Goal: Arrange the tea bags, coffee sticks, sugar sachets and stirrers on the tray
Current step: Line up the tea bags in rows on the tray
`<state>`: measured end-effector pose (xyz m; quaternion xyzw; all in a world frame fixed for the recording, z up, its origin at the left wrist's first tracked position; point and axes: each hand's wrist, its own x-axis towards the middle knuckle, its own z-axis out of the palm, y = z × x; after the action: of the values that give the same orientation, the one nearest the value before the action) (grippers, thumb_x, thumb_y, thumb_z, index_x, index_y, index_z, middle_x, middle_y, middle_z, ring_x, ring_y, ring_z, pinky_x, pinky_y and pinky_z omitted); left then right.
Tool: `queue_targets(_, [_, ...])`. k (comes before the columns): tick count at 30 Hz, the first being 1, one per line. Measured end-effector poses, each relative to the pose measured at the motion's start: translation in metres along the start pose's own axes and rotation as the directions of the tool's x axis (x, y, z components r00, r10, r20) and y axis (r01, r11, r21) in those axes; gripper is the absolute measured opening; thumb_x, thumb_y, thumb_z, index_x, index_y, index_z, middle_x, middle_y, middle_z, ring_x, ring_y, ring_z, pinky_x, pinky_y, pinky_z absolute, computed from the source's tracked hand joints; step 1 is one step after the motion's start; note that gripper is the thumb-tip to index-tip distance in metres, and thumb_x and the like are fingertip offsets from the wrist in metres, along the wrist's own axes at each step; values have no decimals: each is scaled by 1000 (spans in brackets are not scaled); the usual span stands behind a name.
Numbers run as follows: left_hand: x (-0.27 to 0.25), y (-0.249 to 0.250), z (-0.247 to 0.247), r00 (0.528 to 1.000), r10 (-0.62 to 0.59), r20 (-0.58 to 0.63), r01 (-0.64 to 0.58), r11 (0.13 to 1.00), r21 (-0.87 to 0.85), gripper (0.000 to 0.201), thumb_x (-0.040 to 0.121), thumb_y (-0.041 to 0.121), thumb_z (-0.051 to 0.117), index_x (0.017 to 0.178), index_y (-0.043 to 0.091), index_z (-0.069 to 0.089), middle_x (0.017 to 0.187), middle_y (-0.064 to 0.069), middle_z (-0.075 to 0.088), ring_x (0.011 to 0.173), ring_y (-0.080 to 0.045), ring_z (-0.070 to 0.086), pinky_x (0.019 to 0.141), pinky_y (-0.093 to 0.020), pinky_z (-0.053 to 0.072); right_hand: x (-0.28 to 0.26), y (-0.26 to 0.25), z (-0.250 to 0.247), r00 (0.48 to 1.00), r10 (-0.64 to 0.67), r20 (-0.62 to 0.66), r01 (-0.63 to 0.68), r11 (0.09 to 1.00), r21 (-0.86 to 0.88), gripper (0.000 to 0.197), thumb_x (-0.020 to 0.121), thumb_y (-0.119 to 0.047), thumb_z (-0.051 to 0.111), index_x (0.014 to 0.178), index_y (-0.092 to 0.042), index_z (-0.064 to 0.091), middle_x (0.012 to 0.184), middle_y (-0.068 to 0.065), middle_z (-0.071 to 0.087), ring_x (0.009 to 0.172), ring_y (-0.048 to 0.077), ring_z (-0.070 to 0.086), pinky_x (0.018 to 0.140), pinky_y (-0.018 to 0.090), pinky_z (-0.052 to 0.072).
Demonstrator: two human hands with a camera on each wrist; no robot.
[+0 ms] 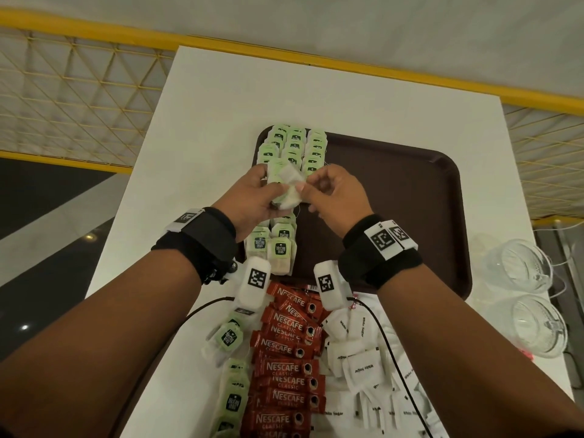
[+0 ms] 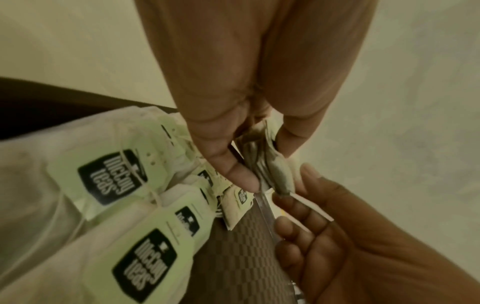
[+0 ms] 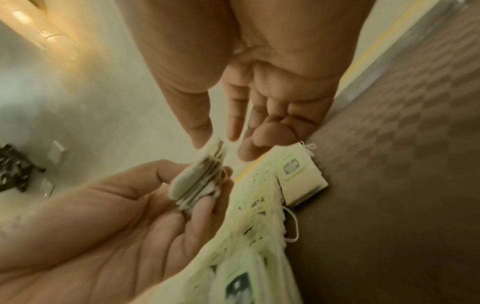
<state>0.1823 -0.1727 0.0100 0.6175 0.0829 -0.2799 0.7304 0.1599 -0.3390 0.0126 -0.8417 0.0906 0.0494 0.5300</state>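
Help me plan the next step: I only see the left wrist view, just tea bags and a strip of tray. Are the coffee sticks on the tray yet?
Observer: No. The coffee sticks are piled outside the tray, just past its near edge.
Operator: And the sugar?
Observer: The sugar sachets are heaped off the tray too, right of the coffee.
Operator: Any loose tea bags left?
Observer: Yes, some tea bags lie left of the coffee.
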Motion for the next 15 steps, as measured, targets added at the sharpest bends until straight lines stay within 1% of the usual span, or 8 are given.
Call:
queue_targets(1, [-1,1,0,1000,10,4,-10,999,36,35,98,4,52,132,10,47,126,-16,62,107,-28,67,84,-36,59,1,-1,-1,997,-52,-48,50,998,-46,20,86,-30,72,97,-19,60,86,-4,62,64,2,54,61,18,46])
queue_targets(2, [-2,1,0,1000,25,14,-26,997,78,32,97,5,54,128,12,49,123,-15,63,102,-24,68,79,-33,60,3,-4,-3,992,-115,-59,110,990,-93,21,86,-29,71,101,-22,60,91,-6,61,65,-1,50,63,17,44])
queue_targets(4, [-4,2,1,997,58,48,-64,989,134,24,96,6,57,117,17,52,112,-12,67,90,-17,71,68,-26,58,6,-9,-8,974,-224,39,228,953,-201,26,86,-26,70,110,-24,60,100,-7,58,64,-1,48,64,15,42])
queue_targets(6, [-8,3,2,994,83,69,-92,987,134,22,95,7,61,112,18,53,105,-9,69,86,-15,72,65,-23,56,9,-14,-10,954,-260,153,296,902,-314,28,87,-22,69,113,-23,61,97,-8,56,65,0,48,65,15,40])
queue_targets(8, [-10,4,2,991,95,90,-103,990,94,25,93,7,63,114,18,54,110,-10,70,95,-20,71,73,-27,59,11,-14,-12,960,-249,131,279,899,-337,23,86,-18,69,108,-19,63,85,-9,54,68,0,49,68,20,43])
queue_targets(11, [-11,3,0,987,99,123,-106,993,51,41,89,1,67,125,12,53,121,-15,68,108,-27,68,89,-37,57,9,-9,-11,984,-174,48,180,955,-234,13,85,-13,68,96,-14,63,81,1,63,71,15,61,73,37,56])
queue_targets(13, [-10,1,-2,988,94,119,-104,992,77,51,85,-4,69,131,6,49,123,-15,67,112,-28,66,94,-41,55,6,-3,-10,994,-105,33,109,981,-163,9,84,-11,66,90,-13,60,81,8,67,71,23,67,70,45,59])
queue_targets(15, [-9,0,-4,990,86,111,-98,990,103,55,83,-4,71,133,6,49,123,-14,67,112,-28,66,95,-43,54,3,2,-11,997,-57,50,63,990,-128,9,83,-11,67,86,-13,59,82,10,68,70,25,69,69,48,58])
